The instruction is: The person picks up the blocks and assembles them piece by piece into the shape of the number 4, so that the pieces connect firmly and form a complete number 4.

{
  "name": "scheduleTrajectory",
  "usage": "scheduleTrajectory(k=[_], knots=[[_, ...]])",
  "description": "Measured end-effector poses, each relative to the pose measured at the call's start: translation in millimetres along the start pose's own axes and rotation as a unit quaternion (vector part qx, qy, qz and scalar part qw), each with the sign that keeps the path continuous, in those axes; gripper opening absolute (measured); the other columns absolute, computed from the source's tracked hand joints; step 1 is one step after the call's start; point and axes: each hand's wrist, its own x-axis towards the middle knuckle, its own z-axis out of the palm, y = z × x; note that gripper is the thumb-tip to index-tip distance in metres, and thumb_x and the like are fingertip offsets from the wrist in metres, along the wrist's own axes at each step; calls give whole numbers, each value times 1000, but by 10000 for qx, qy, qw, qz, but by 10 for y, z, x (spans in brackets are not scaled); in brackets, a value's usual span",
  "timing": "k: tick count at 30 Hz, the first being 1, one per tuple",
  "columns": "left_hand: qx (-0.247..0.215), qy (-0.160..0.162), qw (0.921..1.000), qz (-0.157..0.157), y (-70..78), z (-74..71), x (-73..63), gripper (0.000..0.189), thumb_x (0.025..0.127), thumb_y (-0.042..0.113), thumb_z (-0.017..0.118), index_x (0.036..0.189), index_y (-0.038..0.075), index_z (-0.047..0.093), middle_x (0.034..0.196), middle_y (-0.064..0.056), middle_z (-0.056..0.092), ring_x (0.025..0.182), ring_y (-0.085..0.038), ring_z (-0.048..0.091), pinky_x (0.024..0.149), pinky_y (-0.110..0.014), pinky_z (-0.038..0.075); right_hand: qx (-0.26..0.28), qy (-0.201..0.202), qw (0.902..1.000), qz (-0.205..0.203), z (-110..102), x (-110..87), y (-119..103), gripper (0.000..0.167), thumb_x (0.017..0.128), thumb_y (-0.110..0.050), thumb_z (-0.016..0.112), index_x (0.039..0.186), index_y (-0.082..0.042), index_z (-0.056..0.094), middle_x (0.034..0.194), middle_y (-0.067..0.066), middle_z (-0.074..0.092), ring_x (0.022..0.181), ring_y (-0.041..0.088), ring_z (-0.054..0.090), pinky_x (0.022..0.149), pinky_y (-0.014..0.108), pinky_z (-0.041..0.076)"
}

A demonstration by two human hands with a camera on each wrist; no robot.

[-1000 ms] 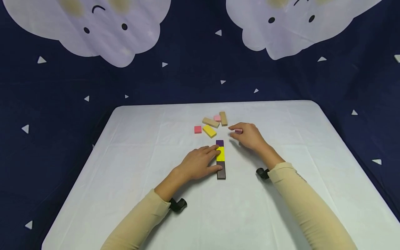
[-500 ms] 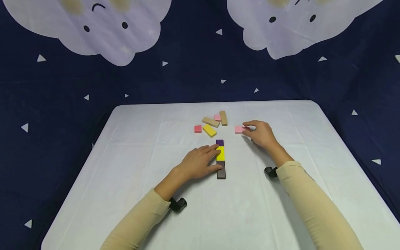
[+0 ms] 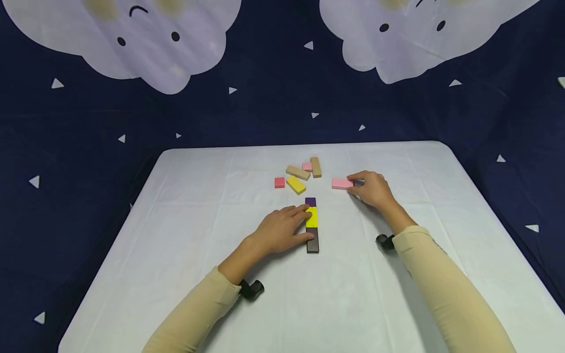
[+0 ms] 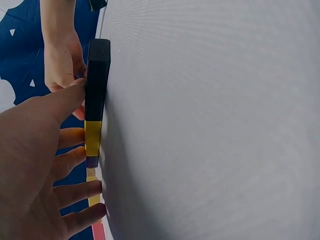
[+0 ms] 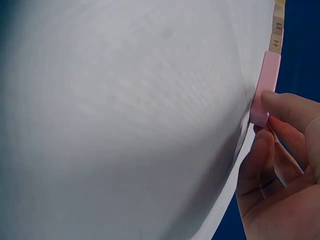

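Observation:
A dark grey block, a yellow block and a purple block lie end to end in a line at the table's middle. My left hand rests on this line from the left, fingers stretched out. In the left wrist view its thumb touches the side of the dark block, and the fingers lie along the yellow block and beyond. Farther back on the right, my right hand pinches the right end of a pink block. The right wrist view shows the thumb on that pink block.
Behind the line lie a red block, another yellow block, a smaller pink block and two natural wood blocks, one slanted and one lengthwise. A white cloth covers the table; a dark blue backdrop hangs behind.
My right hand has shifted right, from over the pink block to its right end, so more of the block shows. My left hand and the line of blocks have stayed in place.

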Motion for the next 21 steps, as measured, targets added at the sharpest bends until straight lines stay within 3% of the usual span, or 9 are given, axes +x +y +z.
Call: scheduleTrajectory(k=[21], knots=[[1, -86, 9999, -52, 18, -26, 1, 69, 90, 66, 46, 142, 21, 48, 152, 0, 35, 133, -23, 39, 101, -46, 39, 57, -202, 9998, -61, -38, -10, 15, 38, 84, -12, 71, 121, -4, 66, 131, 23, 55, 127, 44, 41, 104, 57, 29]])
